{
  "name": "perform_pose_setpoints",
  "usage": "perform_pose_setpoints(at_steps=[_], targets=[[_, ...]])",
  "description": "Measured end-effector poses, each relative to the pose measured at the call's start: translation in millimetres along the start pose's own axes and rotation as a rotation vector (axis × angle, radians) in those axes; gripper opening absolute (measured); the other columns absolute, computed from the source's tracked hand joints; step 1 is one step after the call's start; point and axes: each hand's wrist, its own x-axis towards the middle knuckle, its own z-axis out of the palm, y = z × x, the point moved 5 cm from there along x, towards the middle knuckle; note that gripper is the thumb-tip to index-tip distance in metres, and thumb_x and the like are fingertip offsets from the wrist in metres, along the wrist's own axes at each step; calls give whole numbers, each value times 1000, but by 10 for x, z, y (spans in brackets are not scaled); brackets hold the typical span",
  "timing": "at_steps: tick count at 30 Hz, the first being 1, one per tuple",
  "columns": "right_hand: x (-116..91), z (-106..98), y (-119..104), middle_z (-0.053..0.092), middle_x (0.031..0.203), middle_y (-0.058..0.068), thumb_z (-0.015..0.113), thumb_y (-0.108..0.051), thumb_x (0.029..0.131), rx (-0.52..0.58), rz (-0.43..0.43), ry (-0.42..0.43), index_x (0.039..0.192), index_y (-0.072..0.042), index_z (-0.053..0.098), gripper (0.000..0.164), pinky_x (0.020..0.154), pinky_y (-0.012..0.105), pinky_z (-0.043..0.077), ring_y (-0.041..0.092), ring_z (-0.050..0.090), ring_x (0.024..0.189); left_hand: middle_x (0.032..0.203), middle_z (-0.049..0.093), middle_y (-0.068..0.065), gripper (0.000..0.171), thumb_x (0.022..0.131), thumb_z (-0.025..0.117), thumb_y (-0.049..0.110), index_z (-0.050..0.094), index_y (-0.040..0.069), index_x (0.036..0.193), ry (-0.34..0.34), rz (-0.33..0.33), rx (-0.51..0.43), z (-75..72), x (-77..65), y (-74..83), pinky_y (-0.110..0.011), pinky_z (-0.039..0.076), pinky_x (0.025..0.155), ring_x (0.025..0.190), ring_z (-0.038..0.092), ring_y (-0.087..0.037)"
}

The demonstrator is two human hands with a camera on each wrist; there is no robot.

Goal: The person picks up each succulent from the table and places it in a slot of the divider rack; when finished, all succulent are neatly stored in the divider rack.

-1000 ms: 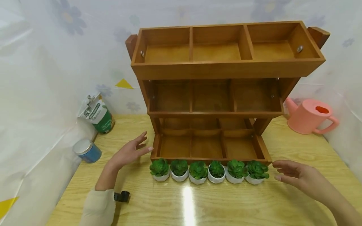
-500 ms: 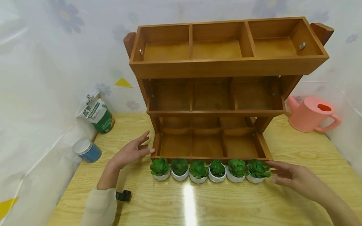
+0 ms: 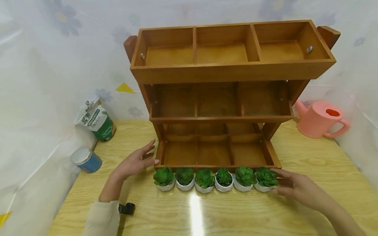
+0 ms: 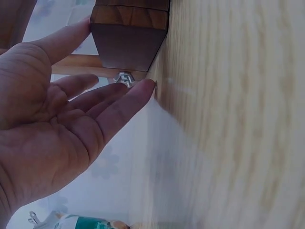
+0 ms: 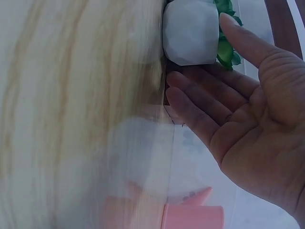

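A row of several small potted succulents in white faceted pots stands along the front of a wooden three-tier shelf (image 3: 230, 71). My right hand (image 3: 301, 189) is at the rightmost succulent (image 3: 266, 177). In the right wrist view its fingers (image 5: 198, 112) extend behind the white pot (image 5: 190, 33), and the thumb is beside the green leaves; firm contact cannot be made out. At the shelf's lower left corner is my left hand (image 3: 133, 164). Its thumb tip meets the shelf's wooden end (image 4: 128, 43) in the left wrist view, the other fingers loosely extended and holding nothing.
A pink watering can (image 3: 320, 119) stands at the right, beyond the shelf. On the left are a blue jar with a silver lid (image 3: 87, 160) and a green-and-white pouch (image 3: 98, 121) with a clip. The shelf tiers are divided into compartments.
My right hand has moved left, from beside the row to the rightmost succulent. The left hand has stayed near the shelf corner, its thumb coming up to it. The head view has shifted slightly.
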Motion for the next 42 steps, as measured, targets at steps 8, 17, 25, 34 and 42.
perform_pose_setpoints(at_steps=[8,17,25,34,42], targets=[[43,23,9,63,134,28,78,-37,89,-60,8,32,145,-1,51,73,81,31,62,27,72,109,169,14,-22,87,102,64,30,6,15,165,-27,34,-18,21,8,-1,-56,41,114,150,30,-46],[73,84,-8,67,129,22,85,-39,81,-118,-2,81,143,-2,53,79,81,25,59,10,68,105,170,12,-20,86,103,62,26,3,17,165,-67,51,-94,32,25,-19,-48,47,112,151,28,-43],[56,81,-32,71,122,16,85,-43,80,-153,-11,124,142,-5,57,78,75,22,58,14,71,99,170,13,-19,85,103,62,25,5,18,165,-71,49,-104,47,36,-9,-47,47,111,151,29,-43],[25,19,-42,71,123,17,85,-39,82,-156,-45,172,140,-11,61,69,73,21,57,-7,63,96,170,14,-18,83,103,62,26,8,19,165,-56,48,-67,33,31,-9,-54,41,116,152,27,-44],[-46,-62,-22,67,130,23,83,-29,86,-52,-2,158,143,-8,58,66,74,18,58,-14,61,96,169,18,-20,84,103,62,27,7,19,165,-41,40,-46,39,41,-21,-57,36,118,153,25,-43]])
